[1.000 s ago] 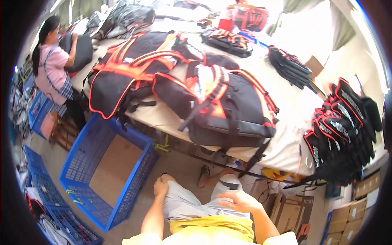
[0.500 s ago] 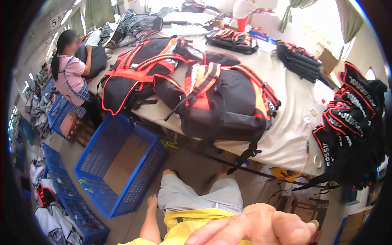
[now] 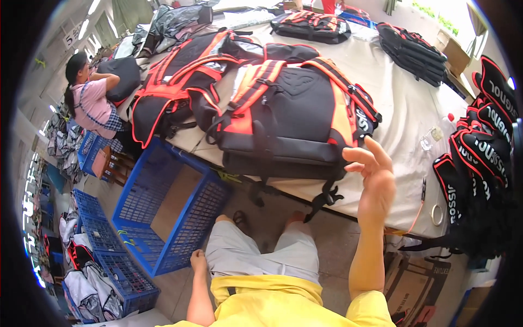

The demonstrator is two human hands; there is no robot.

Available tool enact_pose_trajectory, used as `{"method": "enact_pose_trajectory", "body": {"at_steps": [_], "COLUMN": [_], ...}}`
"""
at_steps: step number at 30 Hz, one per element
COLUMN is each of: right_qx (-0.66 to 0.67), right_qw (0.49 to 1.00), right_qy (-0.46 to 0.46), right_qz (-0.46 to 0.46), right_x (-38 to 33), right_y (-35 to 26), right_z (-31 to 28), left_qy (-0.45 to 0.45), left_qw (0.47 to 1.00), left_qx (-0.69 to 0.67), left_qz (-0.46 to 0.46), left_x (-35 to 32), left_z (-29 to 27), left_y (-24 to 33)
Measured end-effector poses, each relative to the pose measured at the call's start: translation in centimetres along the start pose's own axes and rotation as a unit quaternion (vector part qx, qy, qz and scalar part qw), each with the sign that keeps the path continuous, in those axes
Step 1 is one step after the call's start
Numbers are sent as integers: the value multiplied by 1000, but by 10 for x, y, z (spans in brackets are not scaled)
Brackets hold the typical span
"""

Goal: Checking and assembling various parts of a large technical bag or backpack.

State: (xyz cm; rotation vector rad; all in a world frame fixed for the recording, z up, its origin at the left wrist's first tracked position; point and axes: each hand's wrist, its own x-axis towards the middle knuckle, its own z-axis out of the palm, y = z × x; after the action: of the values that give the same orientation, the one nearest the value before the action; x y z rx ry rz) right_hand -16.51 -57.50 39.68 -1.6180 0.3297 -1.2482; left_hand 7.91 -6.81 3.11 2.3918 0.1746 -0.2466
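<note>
My right hand (image 3: 376, 182) is raised at the lower right corner of a black backpack (image 3: 299, 114) with orange straps. Its fingers are apart and slightly bent, with nothing in them; whether they touch the pack I cannot tell. Low beside my left thigh hangs my left hand (image 3: 199, 260), small in view, its fingers loosely curled and seemingly empty. The backpack lies straps up at the near edge of a cloth-covered table (image 3: 403, 136), its loose black webbing dangling over the edge. Another black and orange backpack (image 3: 174, 92) lies left of it.
A large blue plastic crate (image 3: 188, 229) stands at my left, with more crates (image 3: 122, 272) of grey pieces beyond. Black printed pieces (image 3: 479, 147) hang at the right table end. A tape roll (image 3: 436, 215) and stacked packs (image 3: 411, 52) share the table. A co-worker (image 3: 90, 101) handles a black pack.
My right hand has moved from close in front of my body up and forward to the backpack's lower right corner. My view has shifted slightly; my left hand stays low.
</note>
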Motion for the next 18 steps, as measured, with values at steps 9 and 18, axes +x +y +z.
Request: {"method": "enact_pose_trajectory", "body": {"at_steps": [9, 18], "right_qx": [-360, -352], "right_qw": [897, 897], "right_qy": [155, 178], "right_qz": [203, 202], "right_x": [-89, -90], "right_y": [165, 168], "right_z": [-113, -116], "left_qy": [33, 5], "left_qw": [988, 965], "left_qx": [30, -80], "left_qz": [144, 249], "left_x": [-41, -69], "left_z": [7, 46], "left_y": [133, 279]}}
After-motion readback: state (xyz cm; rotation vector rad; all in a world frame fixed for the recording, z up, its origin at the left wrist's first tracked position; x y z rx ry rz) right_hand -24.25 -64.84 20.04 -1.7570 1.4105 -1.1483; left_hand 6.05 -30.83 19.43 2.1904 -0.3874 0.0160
